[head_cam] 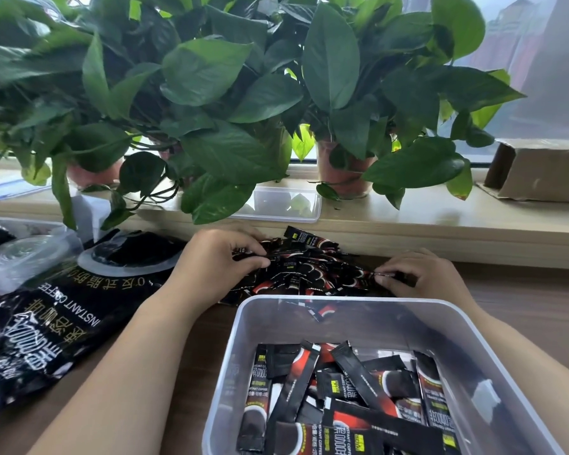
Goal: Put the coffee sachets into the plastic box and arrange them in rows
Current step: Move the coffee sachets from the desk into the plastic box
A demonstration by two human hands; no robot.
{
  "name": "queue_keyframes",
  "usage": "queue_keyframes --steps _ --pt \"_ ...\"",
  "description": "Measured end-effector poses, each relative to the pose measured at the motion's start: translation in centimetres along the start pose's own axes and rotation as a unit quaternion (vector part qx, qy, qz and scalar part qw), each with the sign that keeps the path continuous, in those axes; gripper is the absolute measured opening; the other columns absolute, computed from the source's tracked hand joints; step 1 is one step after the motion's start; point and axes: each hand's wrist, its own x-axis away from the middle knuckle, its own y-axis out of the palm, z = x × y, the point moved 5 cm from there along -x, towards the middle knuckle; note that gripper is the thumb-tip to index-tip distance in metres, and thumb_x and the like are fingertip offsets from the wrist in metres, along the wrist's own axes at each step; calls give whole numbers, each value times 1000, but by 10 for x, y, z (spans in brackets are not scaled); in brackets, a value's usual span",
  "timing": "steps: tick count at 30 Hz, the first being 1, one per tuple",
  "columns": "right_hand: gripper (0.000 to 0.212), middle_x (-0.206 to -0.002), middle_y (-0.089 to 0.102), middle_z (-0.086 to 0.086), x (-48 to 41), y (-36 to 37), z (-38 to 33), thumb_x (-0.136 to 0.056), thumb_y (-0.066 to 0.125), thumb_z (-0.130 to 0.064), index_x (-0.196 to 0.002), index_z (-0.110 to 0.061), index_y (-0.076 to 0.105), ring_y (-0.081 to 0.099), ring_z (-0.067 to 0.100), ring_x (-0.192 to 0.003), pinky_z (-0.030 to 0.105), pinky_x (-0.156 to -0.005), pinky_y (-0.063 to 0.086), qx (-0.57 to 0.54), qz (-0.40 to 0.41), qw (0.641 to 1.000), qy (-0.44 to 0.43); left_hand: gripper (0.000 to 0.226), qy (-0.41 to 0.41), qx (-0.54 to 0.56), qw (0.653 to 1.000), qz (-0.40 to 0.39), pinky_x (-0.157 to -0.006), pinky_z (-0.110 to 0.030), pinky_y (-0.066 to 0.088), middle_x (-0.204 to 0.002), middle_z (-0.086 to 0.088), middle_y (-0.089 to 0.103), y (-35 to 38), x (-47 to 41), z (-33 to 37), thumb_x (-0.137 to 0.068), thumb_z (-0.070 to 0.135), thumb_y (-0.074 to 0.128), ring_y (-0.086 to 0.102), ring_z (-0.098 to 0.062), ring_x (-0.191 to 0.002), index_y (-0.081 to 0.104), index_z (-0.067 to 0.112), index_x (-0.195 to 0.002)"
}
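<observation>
A heap of black and red coffee sachets (304, 274) lies on the wooden table just beyond the clear plastic box (243, 330). Inside the box several sachets (349, 399) lie loose and criss-crossed, not lined up. My left hand (217, 257) rests on the left side of the heap, its fingers curled round a few sachets. At the heap's right end my right hand (427, 274) pinches the tip of a sachet between thumb and fingers.
A large black instant coffee bag (56, 320) lies to the left. Clear plastic containers (23, 254) sit at the far left. Potted plants (230, 103) hang over the sill, where another clear box (286, 205) and a cardboard box (539, 172) stand.
</observation>
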Motion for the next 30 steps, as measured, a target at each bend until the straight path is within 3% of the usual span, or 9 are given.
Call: queue_keyframes --steps 3,6,9,13,16,20,26,28,30 --pt "5 -76 74 -1 1 -5 -5 -78 82 -10 -78 -12 77 63 26 -78 34 -71 49 17 28 999 -7 8 5 -2 1000 15 -81 -28 55 -88 13 75 -2 1 1 -75 14 86 69 -2 -85 80 19 -78" --pt "34 -56 52 -17 1 -11 -4 -79 82 -9 -63 -28 59 52 3 -62 13 -60 33 5 58 998 21 8 -10 18 998 51 -67 -18 52 -75 9 75 -7 2 6 -78 13 84 66 -4 -72 78 18 -78" --pt "11 -60 49 -19 3 -10 -2 -81 80 -11 -76 -17 73 49 6 -62 5 -60 32 -7 74 996 55 9 -42 120 988 89 -60 -14 51 -67 9 73 -16 1 15 -78 13 84 63 0 -59 77 18 -79" --pt "11 -66 56 -12 2 -5 3 -84 77 -14 -94 -8 78 52 19 -67 12 -59 32 -14 69 994 79 10 -49 331 936 107 -59 -14 54 -65 8 74 -27 5 41 -72 8 82 66 -1 -58 74 12 -77" --pt "17 -74 62 -2 2 -3 2 -85 76 -14 -99 -6 77 54 20 -70 27 -63 36 -17 54 996 75 14 -21 414 910 6 -62 -18 57 -74 1 78 -19 11 60 -64 5 85 71 -7 -65 77 15 -70" --pt "14 -84 68 -1 0 3 -1 -85 75 -10 -98 -9 78 63 25 -86 31 -77 41 -27 6 998 47 16 30 306 941 -138 -77 -21 56 -97 -3 79 1 19 74 -68 13 83 76 -18 -90 79 3 -81" --pt "11 -97 75 4 -2 7 1 -87 74 -15 -96 -13 79 59 22 -90 24 -73 31 9 -38 998 54 21 -58 208 976 -20 -77 -24 55 -78 10 77 -6 5 36 -88 29 73 71 -4 -78 80 12 -78" --pt "10 -96 74 3 -1 5 1 -86 74 -16 -95 -14 78 62 21 -92 21 -71 33 8 -37 997 73 19 -109 87 990 -13 -59 -14 45 -57 15 66 -2 4 16 -90 30 73 57 2 -57 80 17 -77" --pt "8 -93 74 0 1 -1 4 -86 73 -17 -92 -18 78 64 17 -89 15 -68 36 -22 -21 993 118 16 -135 -79 986 -56 -68 -23 48 -74 12 72 5 3 -3 -89 36 71 65 -5 -77 78 23 -83"
